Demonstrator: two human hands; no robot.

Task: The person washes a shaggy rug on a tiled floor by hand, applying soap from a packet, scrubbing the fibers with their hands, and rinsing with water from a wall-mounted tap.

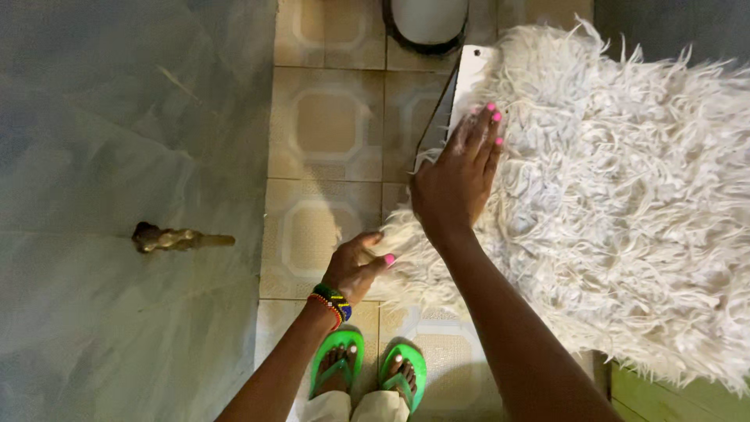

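Note:
A shaggy white rug (625,203) hangs over a flat metal-edged surface (469,74) at the right. My right hand (457,176) lies flat on the rug's left edge, fingers spread, pink nails showing, fingertips at the metal edge. My left hand (355,266), with a beaded bracelet at the wrist, pinches the rug's lower left fringe between thumb and fingers. My feet in green flip-flops (367,371) stand on the tiled floor below.
A beige patterned tile floor (324,125) runs up the middle. At the left stands a grey marbled wall (117,156) with a brass tap (176,238) sticking out. A round white object with a dark rim (426,23) sits at the top.

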